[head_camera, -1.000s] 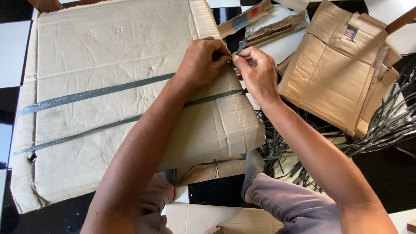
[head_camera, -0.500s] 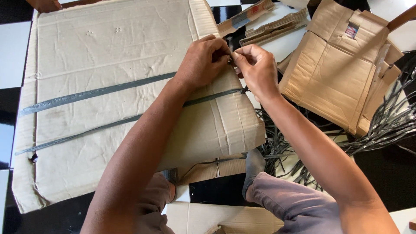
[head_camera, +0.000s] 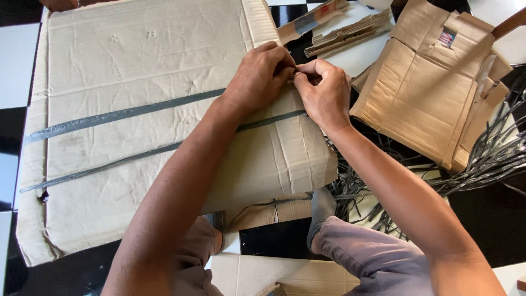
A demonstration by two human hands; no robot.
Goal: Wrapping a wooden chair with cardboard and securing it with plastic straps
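Grey plastic strapping band (head_camera: 126, 114) runs across the big flattened tan cardboard bundle (head_camera: 142, 66), and that's where your work is: from the head camera, both your hands meet at the bundle's right edge, where the band comes round the side. Your left hand (head_camera: 257, 79) sits on top of the cardboard with its fingers curled tight together, pinching at the strap's end. Your right hand (head_camera: 324, 93) comes in from the side, thumb and fingers closed against the left ones, pinched on the same spot; what's between them is too small to make out. Pressing down on the edge likely keeps the stack from springing while the band is gripped. A second, thinner grey band (head_camera: 109, 163) crosses lower, nearer you, untouched. To your right lie a folded brown cardboard box (head_camera: 422, 93), and a loose tangle of grey straps (head_camera: 482, 159) just beyond your knee (head_camera: 372, 257), all on the black-and-white tiled floor (head_camera: 16, 66).
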